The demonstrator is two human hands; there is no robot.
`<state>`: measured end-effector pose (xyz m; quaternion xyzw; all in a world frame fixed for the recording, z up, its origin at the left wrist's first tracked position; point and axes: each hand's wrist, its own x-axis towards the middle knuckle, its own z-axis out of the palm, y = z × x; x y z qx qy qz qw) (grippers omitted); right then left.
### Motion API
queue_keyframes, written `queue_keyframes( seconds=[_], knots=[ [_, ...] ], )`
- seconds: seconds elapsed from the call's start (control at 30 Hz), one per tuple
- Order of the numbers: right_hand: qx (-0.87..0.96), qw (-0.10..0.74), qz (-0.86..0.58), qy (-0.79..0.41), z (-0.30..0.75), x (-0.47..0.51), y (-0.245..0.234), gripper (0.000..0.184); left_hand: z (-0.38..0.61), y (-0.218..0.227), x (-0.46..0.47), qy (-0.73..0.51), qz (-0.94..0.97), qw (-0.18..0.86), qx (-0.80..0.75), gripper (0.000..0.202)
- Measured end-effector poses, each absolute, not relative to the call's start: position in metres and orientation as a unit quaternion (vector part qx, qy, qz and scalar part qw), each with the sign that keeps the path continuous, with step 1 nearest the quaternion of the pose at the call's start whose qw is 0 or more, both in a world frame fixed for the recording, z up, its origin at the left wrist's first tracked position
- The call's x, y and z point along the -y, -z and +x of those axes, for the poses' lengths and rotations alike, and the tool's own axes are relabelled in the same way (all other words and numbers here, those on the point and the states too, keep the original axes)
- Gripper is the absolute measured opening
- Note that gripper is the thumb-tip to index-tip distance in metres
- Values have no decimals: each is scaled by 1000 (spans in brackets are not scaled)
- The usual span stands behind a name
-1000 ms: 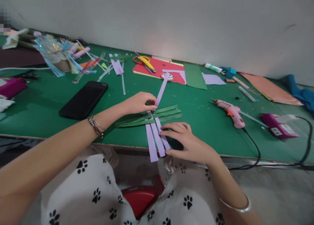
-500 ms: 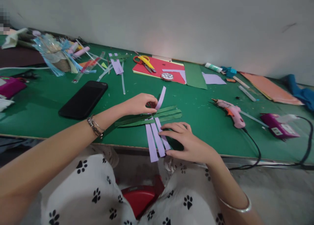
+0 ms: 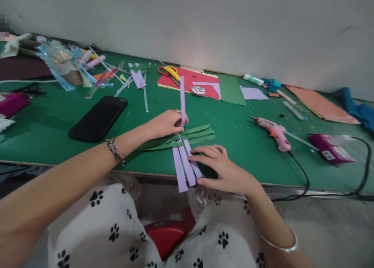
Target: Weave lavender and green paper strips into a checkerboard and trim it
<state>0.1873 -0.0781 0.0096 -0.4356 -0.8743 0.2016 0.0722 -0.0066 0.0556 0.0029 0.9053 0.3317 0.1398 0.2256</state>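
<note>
My left hand is closed in a pinch on a lilac paper strip, whose free end stands up above the fingers. Below that hand, green paper strips lie crosswise over lilac paper strips, and the lower lilac ends stick out past the table's front edge. My right hand has its fingers apart, with the fingertips and thumb resting at the rightmost lilac strip. Where the strips cross is partly hidden by my left hand.
A black phone lies left of my left hand. Yellow-handled scissors lie on red paper behind the strips. To the right are a pink glue gun, its cord and a purple power socket. The table's front edge is close.
My left hand has turned the pinched lilac strip from slanting right to nearly upright, its free end higher. My right hand has hardly moved.
</note>
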Motion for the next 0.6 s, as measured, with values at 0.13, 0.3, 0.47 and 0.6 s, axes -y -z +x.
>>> queue_keyframes(
  seconds=[0.13,0.3,0.47,0.6],
  knots=[
    [874,74,-435,-202,187,79,-9,42,-8,-3,-55,-142,922,189,-307,14],
    [863,117,-452,-193,186,78,-10,37,-11,-2,-56,-170,923,173,-300,25],
    [803,286,-502,-148,186,61,-13,35,-13,-2,-56,-146,941,143,-268,17],
    [751,365,-534,-129,183,41,-14,57,-17,-4,-51,-114,954,156,-228,31]
  ],
)
